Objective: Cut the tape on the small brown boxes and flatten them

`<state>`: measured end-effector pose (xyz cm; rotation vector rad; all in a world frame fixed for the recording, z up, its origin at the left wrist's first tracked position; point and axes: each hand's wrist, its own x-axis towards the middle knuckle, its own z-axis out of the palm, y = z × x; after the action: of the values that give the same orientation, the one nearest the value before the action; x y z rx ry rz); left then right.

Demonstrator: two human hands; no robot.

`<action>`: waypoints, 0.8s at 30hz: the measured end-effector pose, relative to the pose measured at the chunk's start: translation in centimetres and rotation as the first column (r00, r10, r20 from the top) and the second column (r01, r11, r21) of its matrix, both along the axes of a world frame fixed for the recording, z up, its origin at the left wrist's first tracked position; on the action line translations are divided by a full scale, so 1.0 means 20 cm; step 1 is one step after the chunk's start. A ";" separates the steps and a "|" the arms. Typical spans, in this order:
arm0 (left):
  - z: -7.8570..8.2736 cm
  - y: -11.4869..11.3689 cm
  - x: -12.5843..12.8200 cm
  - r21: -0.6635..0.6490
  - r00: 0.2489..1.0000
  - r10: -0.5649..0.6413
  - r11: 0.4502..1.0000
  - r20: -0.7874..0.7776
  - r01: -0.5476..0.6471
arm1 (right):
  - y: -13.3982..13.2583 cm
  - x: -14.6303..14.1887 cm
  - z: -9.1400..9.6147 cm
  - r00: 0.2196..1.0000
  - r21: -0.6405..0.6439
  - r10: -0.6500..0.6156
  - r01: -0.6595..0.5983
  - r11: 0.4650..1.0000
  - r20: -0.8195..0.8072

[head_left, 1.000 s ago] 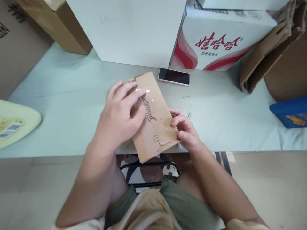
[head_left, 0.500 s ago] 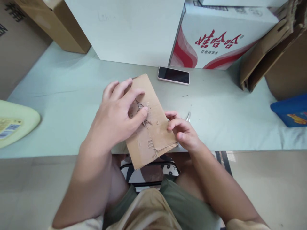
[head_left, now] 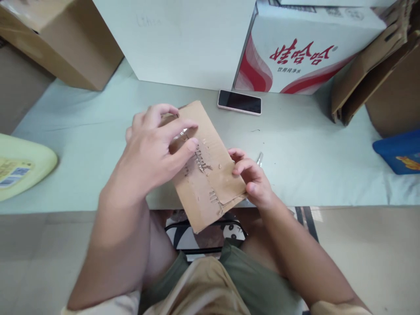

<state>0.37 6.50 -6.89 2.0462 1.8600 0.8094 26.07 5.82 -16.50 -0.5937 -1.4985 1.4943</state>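
Observation:
A small brown cardboard box (head_left: 215,175) lies slanted across the near edge of the table, its lower corner jutting over my lap. Its upper face is torn along the seam, with ragged cuts and a gap showing something shiny inside. My left hand (head_left: 160,140) grips the box's upper left part, fingers curled at the torn opening and thumb pressed near the seam. At the right edge, my right hand (head_left: 251,177) holds the box with bent fingers; some of its fingertips are hidden. Just beyond that hand lies a small metallic item (head_left: 260,159), mostly hidden.
A phone (head_left: 239,102) lies behind the box, before a large white box (head_left: 183,43) and a red-and-white carton (head_left: 302,52). Brown cartons (head_left: 82,48) stand left, folded cardboard (head_left: 370,74) right. A yellow-green bottle (head_left: 26,166) and blue package (head_left: 400,153) flank the table.
My left hand has shifted left and the gap in the torn seam is wider, with a shiny surface now visible. My right hand stays on the box edge. The view has moved slightly.

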 end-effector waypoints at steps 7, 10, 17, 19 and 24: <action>0.01 0.00 -0.02 0.043 0.996 0.054 0.997 0.074 -0.057 | -0.03 0.00 -0.02 0.981 0.274 -0.133 0.090 0.958 0.143; 0.01 0.00 -0.04 0.052 0.996 0.055 0.997 0.074 -0.059 | -0.04 -0.02 -0.02 0.939 0.329 -0.295 0.227 0.917 0.174; -0.02 0.01 -0.11 0.087 0.984 0.157 0.983 0.086 -0.165 | -0.02 -0.03 0.01 0.728 0.140 -0.658 0.643 0.753 0.192; -0.03 0.02 -0.13 0.100 0.986 0.137 0.984 0.096 -0.147 | -0.02 -0.03 0.00 0.798 0.084 -0.591 0.585 0.806 0.114; -0.04 0.03 -0.20 0.091 0.981 0.029 0.995 0.194 -0.047 | -0.06 -0.04 -0.03 0.913 0.288 -0.406 0.377 0.880 0.044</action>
<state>-3.54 7.20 -7.60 1.9141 1.7905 1.0840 25.30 4.54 -17.19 -0.7634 -1.5209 0.9365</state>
